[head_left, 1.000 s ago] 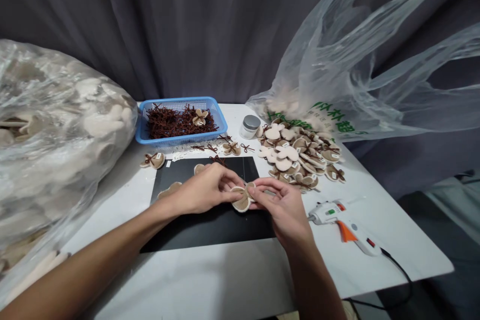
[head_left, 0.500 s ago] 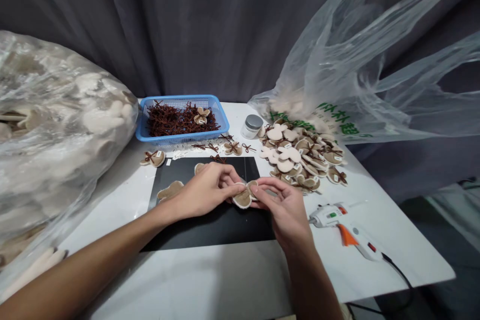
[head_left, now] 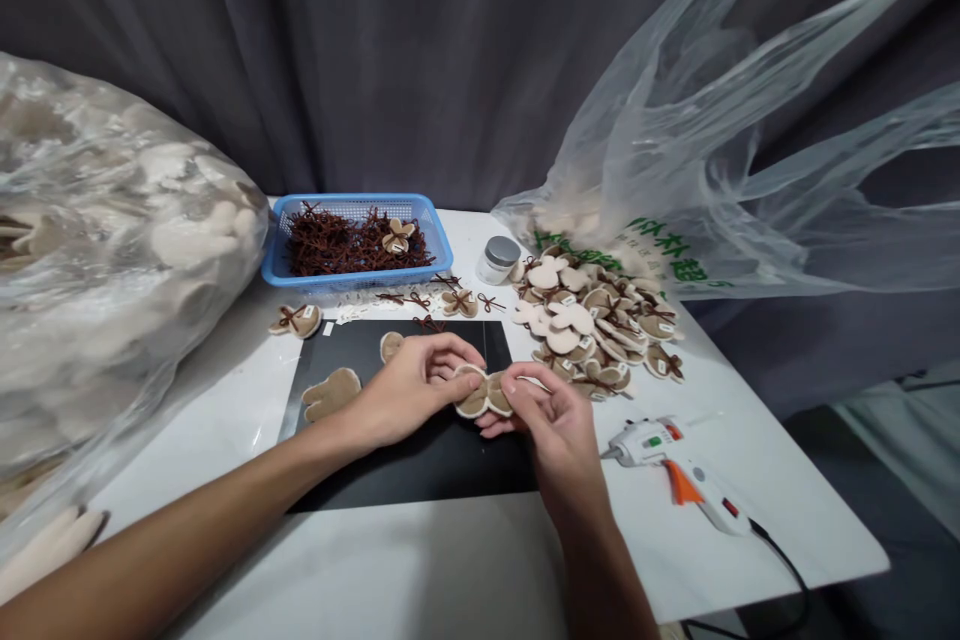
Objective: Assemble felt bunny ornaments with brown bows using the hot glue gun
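Note:
Over a black mat [head_left: 420, 470], a brown felt bunny-shaped piece with a cream edge [head_left: 474, 398] is pinched between both hands. My left hand [head_left: 420, 382] grips its left end between thumb and fingers. At its right end, the thumb and fingertips of my right hand [head_left: 551, 415] are closed on it. Left of my left hand, another brown felt piece [head_left: 334, 394] lies flat on the mat, and a further felt piece [head_left: 390, 346] is partly hidden behind that hand. Small brown bows [head_left: 429, 324] lie at the mat's back edge.
A blue basket [head_left: 352, 280] of brown bows stands at the back, beside a grey-lidded jar [head_left: 498, 260]. Finished-looking felt pieces are piled [head_left: 600, 320] at right, before a plastic bag [head_left: 675, 170]. A glue gun [head_left: 675, 470] lies right; a stuffed clear bag [head_left: 127, 250] fills the left.
The felt piece has been turned more level and opened out between my fingers. My hands have shifted slightly, and the whole view has moved a little.

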Motion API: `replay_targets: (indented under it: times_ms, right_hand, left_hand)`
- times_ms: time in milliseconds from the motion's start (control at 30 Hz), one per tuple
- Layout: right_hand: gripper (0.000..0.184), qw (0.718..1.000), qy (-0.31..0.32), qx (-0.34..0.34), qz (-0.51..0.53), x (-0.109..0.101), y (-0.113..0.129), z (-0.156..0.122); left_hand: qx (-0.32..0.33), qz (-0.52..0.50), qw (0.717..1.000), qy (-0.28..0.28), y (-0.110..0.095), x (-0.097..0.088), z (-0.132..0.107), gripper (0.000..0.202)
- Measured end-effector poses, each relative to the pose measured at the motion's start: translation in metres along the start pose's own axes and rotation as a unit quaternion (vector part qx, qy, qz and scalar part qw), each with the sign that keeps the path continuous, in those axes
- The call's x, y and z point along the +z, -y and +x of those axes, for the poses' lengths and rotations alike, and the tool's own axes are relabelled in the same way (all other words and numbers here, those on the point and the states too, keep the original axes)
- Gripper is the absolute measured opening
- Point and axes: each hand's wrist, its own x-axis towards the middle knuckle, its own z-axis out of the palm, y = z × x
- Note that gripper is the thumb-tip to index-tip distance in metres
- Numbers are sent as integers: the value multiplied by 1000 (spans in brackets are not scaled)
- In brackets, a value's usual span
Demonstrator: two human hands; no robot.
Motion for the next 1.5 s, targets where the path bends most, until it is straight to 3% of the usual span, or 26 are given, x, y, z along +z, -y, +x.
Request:
replay_targets:
  times_ms: [133, 300, 500, 667, 833, 1000, 1133, 1333, 1500]
  right_hand:
    - [52, 999, 19, 19, 21, -1, -1, 0]
    - [46, 999, 45, -16, -23, 6, -2, -10]
    - [40, 998, 9, -26, -55, 13, 3, -23]
    - [35, 998, 23, -34, -45, 6, 9, -31]
    - [30, 993, -17, -65, -95, 5, 10, -28]
    - [37, 975, -30, -141, -169, 17, 14, -14]
    - [25, 953, -30, -194, -231, 26, 24, -7]
    - [22, 914, -19, -246, -322, 36, 29, -6]
    - [21, 920, -3, -237, -311, 40, 27, -5]
  left_hand:
    - [10, -31, 999, -1, 1, 3, -1, 39]
    - [13, -57, 998, -12, 1, 1, -1, 46]
    - [20, -17, 1000, 1, 0, 0, -2, 46]
    - [24, -33, 999, -18, 4, -1, 0, 52]
    - [-23, -84, 996, -18, -1, 0, -5, 47]
    - [-71, -255, 964, 19, -7, 3, -8, 30]
    - [-102, -360, 926, 54, -6, -1, -7, 34]
    - [-92, -373, 922, 40, -3, -2, -7, 30]
    - [-84, -369, 923, 62, -3, 1, -10, 24]
